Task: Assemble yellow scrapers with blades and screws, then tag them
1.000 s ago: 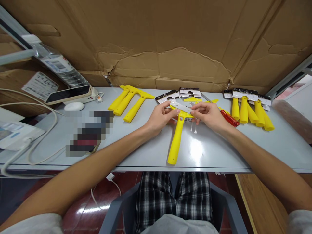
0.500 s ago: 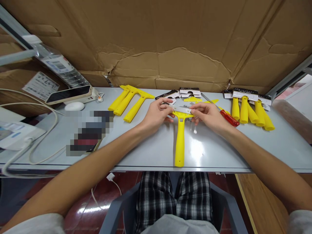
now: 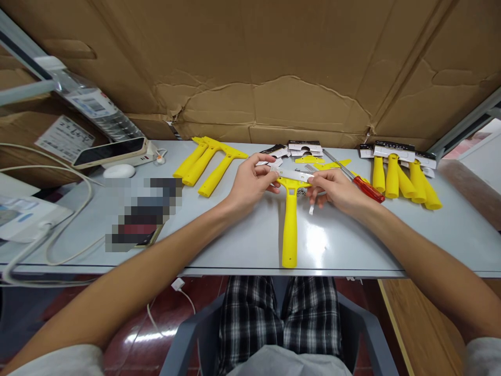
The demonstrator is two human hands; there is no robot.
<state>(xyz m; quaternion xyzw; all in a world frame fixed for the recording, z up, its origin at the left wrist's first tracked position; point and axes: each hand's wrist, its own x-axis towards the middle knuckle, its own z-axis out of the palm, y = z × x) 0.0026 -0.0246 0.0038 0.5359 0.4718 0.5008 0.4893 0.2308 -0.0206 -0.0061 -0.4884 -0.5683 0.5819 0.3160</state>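
Both bare forearms reach forward and converge. The left hand [image 3: 250, 183] curls, thumb and fingertips pinched together, index finger raised. The right hand [image 3: 332, 189] faces it, fingers bent inward and closed in a pinch, knuckles up; its thumb seems tucked underneath.

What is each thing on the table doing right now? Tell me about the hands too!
Left hand: pinching the left end of the blade strip.
Right hand: pinching its right end.
Blade strip: lying across the scraper's head.
Yellow scraper: flat, handle toward the person.
Red screwdriver: lying untouched.
Phone: screen dark.
Bare scrapers: piled, no blades.
Finished scrapers: blades covered.
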